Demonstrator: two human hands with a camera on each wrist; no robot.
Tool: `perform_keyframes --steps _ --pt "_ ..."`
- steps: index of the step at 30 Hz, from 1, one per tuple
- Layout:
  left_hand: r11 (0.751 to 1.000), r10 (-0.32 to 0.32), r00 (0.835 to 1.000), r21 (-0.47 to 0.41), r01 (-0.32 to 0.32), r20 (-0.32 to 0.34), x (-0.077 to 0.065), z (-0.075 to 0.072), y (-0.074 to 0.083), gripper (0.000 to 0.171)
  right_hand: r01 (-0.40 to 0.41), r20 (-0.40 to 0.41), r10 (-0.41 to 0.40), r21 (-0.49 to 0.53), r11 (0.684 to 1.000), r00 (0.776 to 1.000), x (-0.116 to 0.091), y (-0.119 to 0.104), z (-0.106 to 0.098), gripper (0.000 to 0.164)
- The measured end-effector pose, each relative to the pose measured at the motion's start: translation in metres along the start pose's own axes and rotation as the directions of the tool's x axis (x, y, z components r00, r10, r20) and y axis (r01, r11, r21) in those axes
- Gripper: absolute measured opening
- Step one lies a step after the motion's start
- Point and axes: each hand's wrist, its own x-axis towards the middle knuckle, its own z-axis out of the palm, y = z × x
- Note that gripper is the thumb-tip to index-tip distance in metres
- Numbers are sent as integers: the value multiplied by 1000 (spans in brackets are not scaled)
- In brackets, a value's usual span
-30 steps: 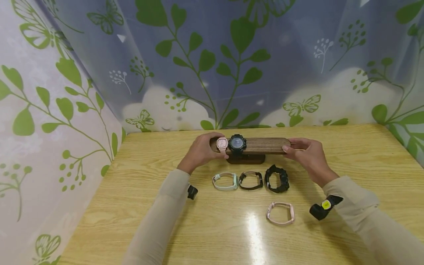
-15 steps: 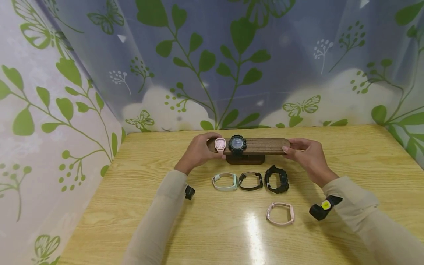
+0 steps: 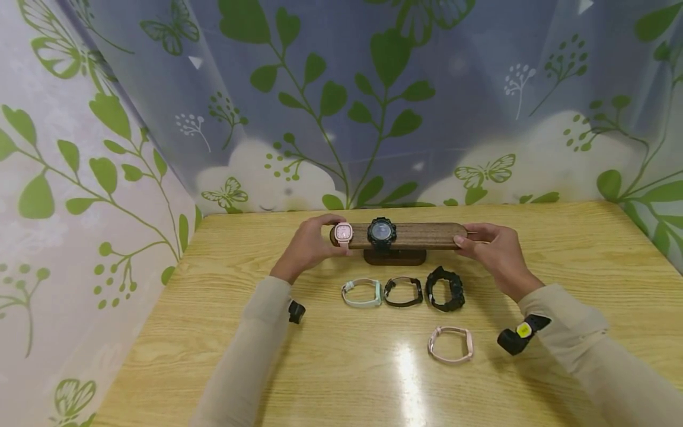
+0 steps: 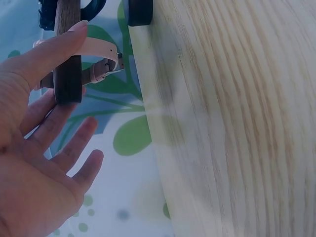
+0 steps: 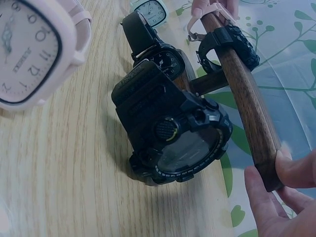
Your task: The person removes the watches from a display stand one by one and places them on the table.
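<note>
A dark wooden watch stand [image 3: 427, 236] has a long rounded bar on a small base. Near the bar's left end sits a pink square-faced watch [image 3: 344, 233], its strap round the bar. My left hand [image 3: 305, 244] pinches this watch, thumb [image 4: 59, 47] over the strap in the left wrist view, other fingers by the bar's end. To its right on the bar is a chunky black watch [image 3: 382, 231]. My right hand [image 3: 497, 254] grips the bar's right end between thumb and fingers.
On the wooden table [image 3: 213, 367] before the stand lie a mint watch [image 3: 363, 293], a slim black watch [image 3: 404, 292] and a bulky black watch [image 3: 446, 289]. Another pink watch [image 3: 450, 345] lies nearer. A leaf-printed curtain [image 3: 299, 148] hangs behind the table.
My left hand has moved left with the pink watch, sliding it along the bar toward the end and widening its gap from the black watch. My right hand has stayed in place.
</note>
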Motion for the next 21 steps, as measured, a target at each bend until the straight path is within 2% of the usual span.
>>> perform_keyframes --steps 21 --pt "998 -31 999 -55 30 -12 -15 -14 -15 63 2 -3 -2 3 1000 1000 0 0 1 55"
